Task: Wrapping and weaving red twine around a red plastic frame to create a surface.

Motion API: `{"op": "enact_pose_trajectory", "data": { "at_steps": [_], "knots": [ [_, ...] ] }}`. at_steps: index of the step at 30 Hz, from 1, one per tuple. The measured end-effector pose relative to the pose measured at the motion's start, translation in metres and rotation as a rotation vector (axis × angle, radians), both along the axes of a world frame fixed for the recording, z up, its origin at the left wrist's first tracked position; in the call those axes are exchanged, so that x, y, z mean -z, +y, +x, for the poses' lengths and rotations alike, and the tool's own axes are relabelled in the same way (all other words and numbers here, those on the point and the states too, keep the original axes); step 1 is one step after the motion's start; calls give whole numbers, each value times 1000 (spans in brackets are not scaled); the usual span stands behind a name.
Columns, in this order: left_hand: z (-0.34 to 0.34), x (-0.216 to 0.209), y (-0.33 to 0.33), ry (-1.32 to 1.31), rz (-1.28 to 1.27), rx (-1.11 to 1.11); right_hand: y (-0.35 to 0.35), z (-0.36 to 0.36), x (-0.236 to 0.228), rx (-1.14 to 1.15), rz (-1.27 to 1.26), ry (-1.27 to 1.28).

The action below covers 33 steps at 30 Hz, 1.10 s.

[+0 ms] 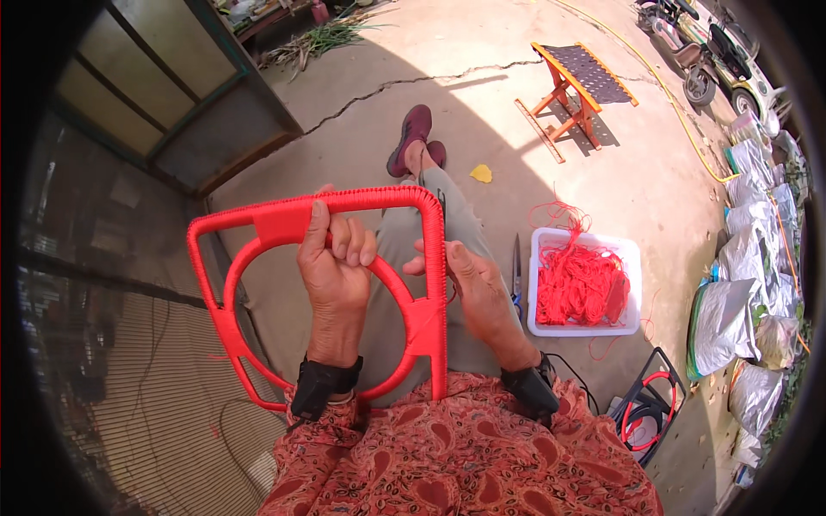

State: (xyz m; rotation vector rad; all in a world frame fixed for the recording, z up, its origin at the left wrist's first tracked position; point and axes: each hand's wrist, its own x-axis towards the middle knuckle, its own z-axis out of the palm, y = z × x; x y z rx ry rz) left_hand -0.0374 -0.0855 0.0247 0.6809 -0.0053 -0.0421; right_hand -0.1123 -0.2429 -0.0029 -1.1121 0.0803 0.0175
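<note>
A squarish frame (434, 219) with an inner ring, wound all over in red cord, is held tilted above my lap. My left hand (335, 279) grips its upper bar, thumb in front, one fingertip showing behind the bar and the other fingers curled. Around the right side bar lies my right hand (477, 288): its fingertips come out on the inner side, the thumb rests along the outer side. Whether a cord strand is between those fingers cannot be made out. Tight ridged wrapping covers the upper and right bars.
A white bin (585, 327) of red cord stands right of my legs, scissors (516, 275) beside it. Near my right elbow leans a dark frame (651, 400) partly wrapped in red. Farther off are a folding stool (589, 73), white sacks (723, 322) and parked scooters (697, 77).
</note>
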Motion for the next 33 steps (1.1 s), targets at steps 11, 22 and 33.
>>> {"op": "enact_pose_trajectory", "data": {
  "at_steps": [11,22,33],
  "knots": [
    [-7,-1,-10,67,-2,1,-1,-1,9,24,-131,-11],
    [-3,-7,-11,-11,-2,36,-11,19,1,-58,-107,-43],
    [-1,-9,-9,12,-24,29,-10,9,0,-28,-53,-1]
  ]
}}
